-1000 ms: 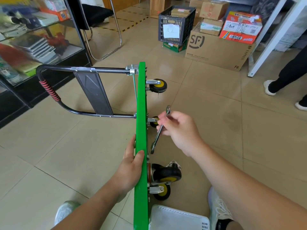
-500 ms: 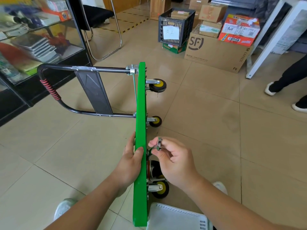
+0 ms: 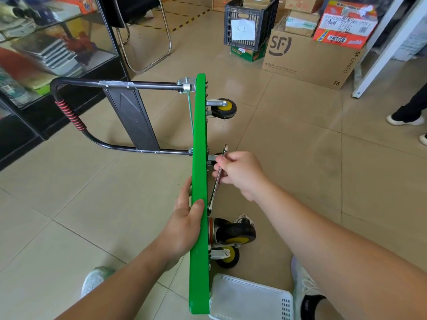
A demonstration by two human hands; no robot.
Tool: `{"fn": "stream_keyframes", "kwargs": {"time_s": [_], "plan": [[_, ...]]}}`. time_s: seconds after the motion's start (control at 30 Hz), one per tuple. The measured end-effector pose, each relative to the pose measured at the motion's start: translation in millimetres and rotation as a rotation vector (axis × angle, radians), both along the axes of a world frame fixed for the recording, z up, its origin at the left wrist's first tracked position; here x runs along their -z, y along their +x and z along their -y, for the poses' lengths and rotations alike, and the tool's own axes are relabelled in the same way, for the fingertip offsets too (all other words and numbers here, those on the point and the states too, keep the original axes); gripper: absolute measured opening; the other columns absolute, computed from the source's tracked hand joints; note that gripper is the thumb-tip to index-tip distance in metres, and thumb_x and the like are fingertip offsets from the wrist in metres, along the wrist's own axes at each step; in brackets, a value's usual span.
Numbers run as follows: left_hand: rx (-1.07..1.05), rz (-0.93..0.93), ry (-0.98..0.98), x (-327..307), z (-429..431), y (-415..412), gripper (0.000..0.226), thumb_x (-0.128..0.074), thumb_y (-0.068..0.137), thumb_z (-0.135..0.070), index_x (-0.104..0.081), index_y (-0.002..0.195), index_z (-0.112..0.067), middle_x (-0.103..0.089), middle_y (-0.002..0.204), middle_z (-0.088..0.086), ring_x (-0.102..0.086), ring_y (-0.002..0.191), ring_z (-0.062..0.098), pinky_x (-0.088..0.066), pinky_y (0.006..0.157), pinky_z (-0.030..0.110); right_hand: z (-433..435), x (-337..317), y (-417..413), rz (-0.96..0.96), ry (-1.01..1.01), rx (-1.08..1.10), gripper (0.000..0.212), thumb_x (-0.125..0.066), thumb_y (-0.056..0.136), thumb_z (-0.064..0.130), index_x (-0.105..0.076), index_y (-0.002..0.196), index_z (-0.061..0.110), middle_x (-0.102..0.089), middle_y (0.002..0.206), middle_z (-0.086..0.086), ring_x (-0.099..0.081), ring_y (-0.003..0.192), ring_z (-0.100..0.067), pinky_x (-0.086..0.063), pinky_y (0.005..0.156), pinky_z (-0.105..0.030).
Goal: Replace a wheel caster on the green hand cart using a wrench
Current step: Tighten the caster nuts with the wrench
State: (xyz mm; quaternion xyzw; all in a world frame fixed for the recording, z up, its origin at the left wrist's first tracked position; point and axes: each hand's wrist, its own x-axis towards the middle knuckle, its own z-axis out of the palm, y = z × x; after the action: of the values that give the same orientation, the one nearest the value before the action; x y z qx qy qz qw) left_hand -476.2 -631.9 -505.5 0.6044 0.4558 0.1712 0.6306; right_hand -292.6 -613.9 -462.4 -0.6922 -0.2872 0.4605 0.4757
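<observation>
The green hand cart [image 3: 199, 139] stands on its side edge on the tiled floor, its black handle [image 3: 69, 116] out to the left and its casters facing right. My left hand [image 3: 184, 225] grips the deck's upper edge, thumb over the rim. My right hand [image 3: 240, 174] holds a silver wrench [image 3: 216, 185] by its upper shaft; the wrench slants down to a point on the deck's underside just above the large black near caster [image 3: 234, 232]. A smaller yellow-hubbed caster [image 3: 227, 256] sits below it, and another [image 3: 223, 109] at the far end.
A white perforated basket [image 3: 251, 299] lies on the floor near my feet. Cardboard boxes [image 3: 309, 58] and a black crate [image 3: 249, 21] stand ahead. A glass display case [image 3: 46, 54] is on the left, a chair frame [image 3: 147, 42] behind it, and another person's shoes [image 3: 404, 118] at the right.
My right hand swung the wrench handle down toward me half a second ago, then back up and away to the slanted position it had one second ago. My left hand stayed on the deck.
</observation>
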Motion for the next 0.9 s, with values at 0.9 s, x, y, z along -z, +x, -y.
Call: {"fn": "stream_keyframes", "kwargs": {"time_s": [0.9], "plan": [[-0.051,-0.004,0.033,-3.4,1.2,3.2,0.053,-0.037,0.103,-0.041,-0.019,0.146,-0.067,-0.066,0.118,0.013,-0.066,0.1,0.043,-0.056,0.089,0.062,74.0,3.6,-35.1,0.508,0.762,-0.073,0.012,-0.068,0.089,-0.002,-0.075,0.099,-0.003,-0.074,0.099,-0.01,-0.073,0.096,-0.019,-0.061,0.084,-0.043]]}}
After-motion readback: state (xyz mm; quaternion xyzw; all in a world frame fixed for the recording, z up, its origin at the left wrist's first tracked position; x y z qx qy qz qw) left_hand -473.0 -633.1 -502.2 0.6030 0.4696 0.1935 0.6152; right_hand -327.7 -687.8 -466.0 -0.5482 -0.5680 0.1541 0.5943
